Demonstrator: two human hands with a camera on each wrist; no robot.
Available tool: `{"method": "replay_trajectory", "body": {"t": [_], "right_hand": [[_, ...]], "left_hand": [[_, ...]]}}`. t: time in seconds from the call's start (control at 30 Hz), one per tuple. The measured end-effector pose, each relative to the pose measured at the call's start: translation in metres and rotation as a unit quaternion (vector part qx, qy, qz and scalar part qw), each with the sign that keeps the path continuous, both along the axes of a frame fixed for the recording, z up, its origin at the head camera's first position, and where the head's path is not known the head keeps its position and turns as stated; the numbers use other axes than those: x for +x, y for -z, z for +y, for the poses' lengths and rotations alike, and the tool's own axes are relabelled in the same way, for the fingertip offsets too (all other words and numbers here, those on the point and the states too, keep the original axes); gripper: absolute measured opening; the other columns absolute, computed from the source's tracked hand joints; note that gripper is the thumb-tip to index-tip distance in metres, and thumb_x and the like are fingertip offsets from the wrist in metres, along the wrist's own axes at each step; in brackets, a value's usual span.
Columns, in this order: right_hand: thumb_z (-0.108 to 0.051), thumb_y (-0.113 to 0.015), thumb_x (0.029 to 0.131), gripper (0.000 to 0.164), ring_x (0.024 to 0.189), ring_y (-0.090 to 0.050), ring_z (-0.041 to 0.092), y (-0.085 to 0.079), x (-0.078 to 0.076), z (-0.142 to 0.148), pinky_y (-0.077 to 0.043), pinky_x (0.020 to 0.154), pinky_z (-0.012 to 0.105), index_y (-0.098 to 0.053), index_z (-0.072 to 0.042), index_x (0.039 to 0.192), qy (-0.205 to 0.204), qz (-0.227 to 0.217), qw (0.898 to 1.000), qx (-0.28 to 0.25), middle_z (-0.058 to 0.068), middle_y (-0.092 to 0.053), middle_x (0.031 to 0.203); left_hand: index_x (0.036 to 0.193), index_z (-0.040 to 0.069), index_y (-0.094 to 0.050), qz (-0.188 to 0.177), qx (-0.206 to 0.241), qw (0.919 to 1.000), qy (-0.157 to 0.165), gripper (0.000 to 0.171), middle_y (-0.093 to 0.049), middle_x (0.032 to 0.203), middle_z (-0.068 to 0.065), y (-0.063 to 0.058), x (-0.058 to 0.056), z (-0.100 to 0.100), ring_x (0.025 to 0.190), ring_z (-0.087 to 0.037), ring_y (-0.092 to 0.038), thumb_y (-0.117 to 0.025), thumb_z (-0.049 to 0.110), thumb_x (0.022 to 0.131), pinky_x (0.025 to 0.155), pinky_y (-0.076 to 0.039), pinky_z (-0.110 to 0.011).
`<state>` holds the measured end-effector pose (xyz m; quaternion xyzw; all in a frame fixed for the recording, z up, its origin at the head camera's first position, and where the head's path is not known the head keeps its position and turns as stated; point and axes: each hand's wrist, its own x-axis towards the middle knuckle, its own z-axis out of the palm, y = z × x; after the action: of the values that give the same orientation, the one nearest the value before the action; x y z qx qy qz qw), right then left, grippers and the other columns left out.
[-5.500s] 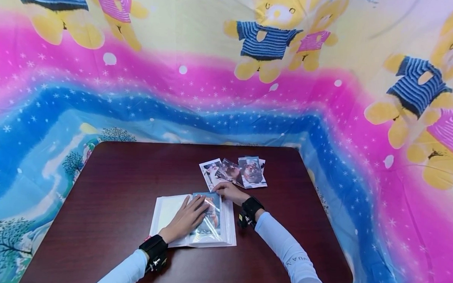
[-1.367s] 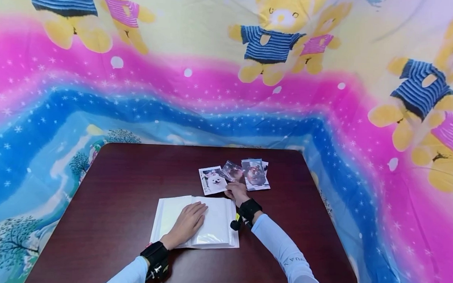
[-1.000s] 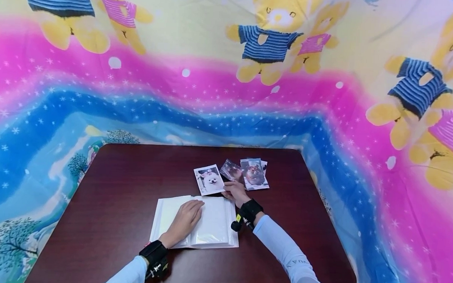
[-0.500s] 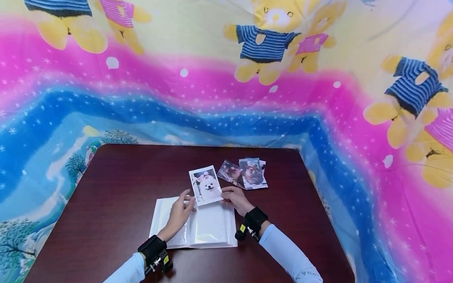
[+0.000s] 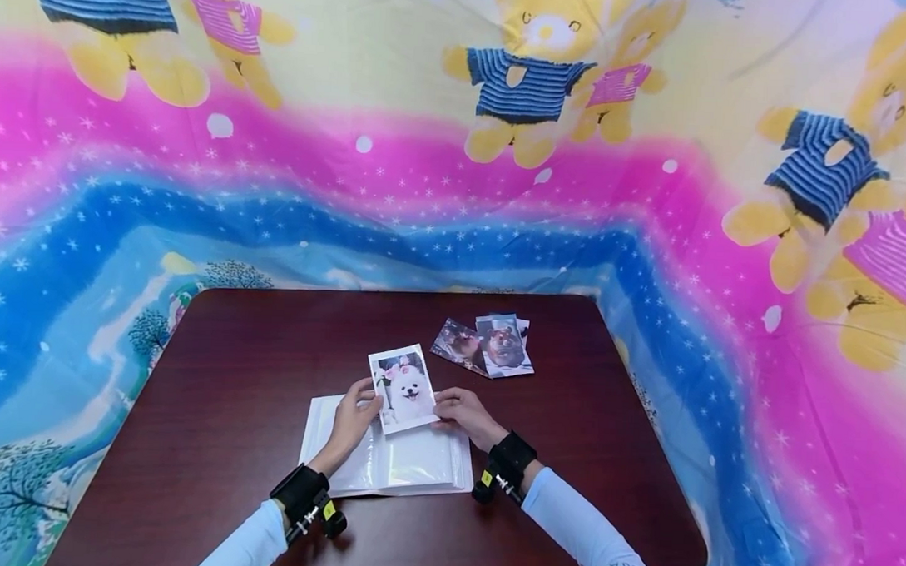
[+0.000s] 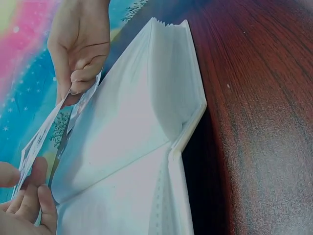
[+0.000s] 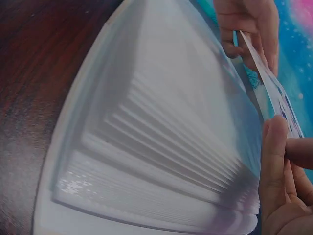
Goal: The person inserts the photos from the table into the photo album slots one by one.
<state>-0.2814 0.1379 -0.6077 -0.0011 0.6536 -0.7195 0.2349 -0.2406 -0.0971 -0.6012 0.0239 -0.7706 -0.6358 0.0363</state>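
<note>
A white-bordered photo [image 5: 404, 390] of a fluffy white dog is held up between both hands, above an open photo album [image 5: 424, 461]. My left hand [image 5: 354, 417] pinches its left edge, and my right hand [image 5: 467, 413] pinches the lower right edge. In the left wrist view the photo [image 6: 39, 137] appears nearly edge-on, with fingers of both hands on it. The right wrist view shows the album's fanned stack of clear pocket pages [image 7: 161, 152] beneath the hands. Both visible album pages look white.
Further back on the dark wooden table [image 5: 271, 343] lie several overlapping photos, including a dark one [image 5: 458, 346] and one of a brown animal [image 5: 503, 345]. A patterned cloth with bears [image 5: 527, 86] hangs behind the table.
An earlier picture in the right album page is out of sight. My right hand took the dog photo from beside the others and brought it toward the album; my left hand left the page and gripped it.
</note>
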Motion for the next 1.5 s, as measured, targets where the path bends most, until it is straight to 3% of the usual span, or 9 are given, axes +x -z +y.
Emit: {"method": "replay_trajectory", "body": {"t": [0.37,0.73,1.03,1.3,1.5], "right_hand": [[0.005,-0.062,0.090,0.020,0.069,-0.065,0.015,0.003,0.006,-0.004,-0.059,0.073,0.033,-0.054,0.007,0.108,-0.010,-0.007,1.000,0.000,0.007,-0.062,0.083],[-0.002,-0.066,0.090,0.029,0.070,-0.061,0.012,-0.001,0.002,-0.004,-0.056,0.066,0.028,-0.055,0.006,0.115,-0.007,0.026,0.998,0.051,0.004,-0.065,0.088],[-0.006,-0.067,0.092,0.036,0.075,-0.065,0.014,-0.008,-0.016,0.003,-0.057,0.071,0.032,-0.053,0.005,0.123,-0.015,0.035,0.997,0.061,0.003,-0.065,0.089],[-0.002,-0.067,0.092,0.022,0.076,-0.066,0.015,-0.016,-0.033,0.006,-0.059,0.072,0.035,-0.055,0.003,0.111,-0.015,0.059,0.995,0.079,0.004,-0.064,0.089],[0.001,-0.065,0.093,0.019,0.075,-0.064,0.017,-0.028,-0.045,0.012,-0.058,0.076,0.047,-0.053,0.006,0.107,-0.024,0.091,0.990,0.109,0.004,-0.056,0.082]], "left_hand": [[0.139,-0.010,-0.042,0.025,-0.025,0.9994,0.004,0.046,-0.060,0.110,-0.031,0.002,0.001,-0.001,0.097,-0.045,-0.067,-0.057,-0.002,0.097,0.075,-0.058,-0.038],[0.136,-0.009,-0.044,0.040,-0.021,0.9989,0.015,0.042,-0.061,0.103,-0.029,0.004,0.008,0.002,0.088,-0.044,-0.068,-0.058,-0.005,0.097,0.072,-0.057,-0.033],[0.134,-0.003,-0.050,0.044,-0.026,0.9978,0.041,0.041,-0.064,0.099,-0.025,0.006,0.009,0.006,0.080,-0.037,-0.069,-0.060,-0.006,0.094,0.061,-0.048,-0.025],[0.133,-0.003,-0.051,0.048,-0.058,0.9950,0.065,0.042,-0.065,0.096,-0.023,0.007,0.011,0.007,0.067,-0.028,-0.067,-0.061,-0.007,0.093,0.055,-0.046,-0.025],[0.132,-0.007,-0.052,0.074,-0.107,0.9887,0.076,0.040,-0.067,0.096,-0.021,0.005,0.009,0.009,0.072,-0.029,-0.068,-0.056,-0.010,0.093,0.060,-0.050,-0.029]]}}
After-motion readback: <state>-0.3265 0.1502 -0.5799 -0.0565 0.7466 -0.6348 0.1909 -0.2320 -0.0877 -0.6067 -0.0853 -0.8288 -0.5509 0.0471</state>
